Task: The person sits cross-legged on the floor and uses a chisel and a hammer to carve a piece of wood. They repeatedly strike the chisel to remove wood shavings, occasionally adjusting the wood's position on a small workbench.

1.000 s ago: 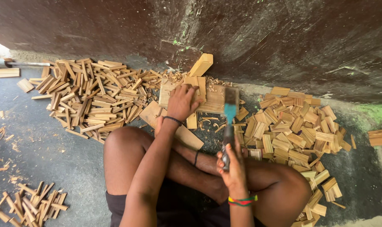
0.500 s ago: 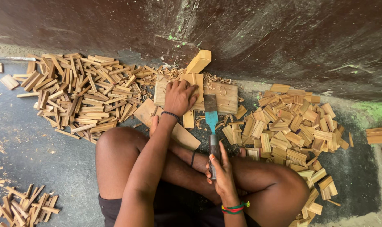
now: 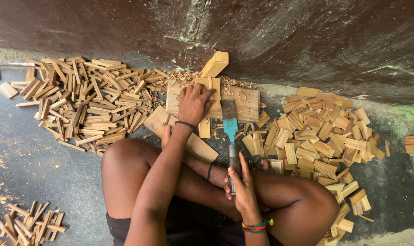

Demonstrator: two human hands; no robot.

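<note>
Left hand (image 3: 194, 104) atop wood piece (image 3: 206, 89)

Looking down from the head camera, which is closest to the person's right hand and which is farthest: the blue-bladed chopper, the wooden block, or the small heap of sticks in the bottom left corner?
From the right hand:
1. Blue-bladed chopper: its handle is in the hand's grip, the blade pointing up the picture.
2. Wooden block: farther up, by the wall, under the left hand.
3. Small heap of sticks: far off in the bottom left corner.
</note>
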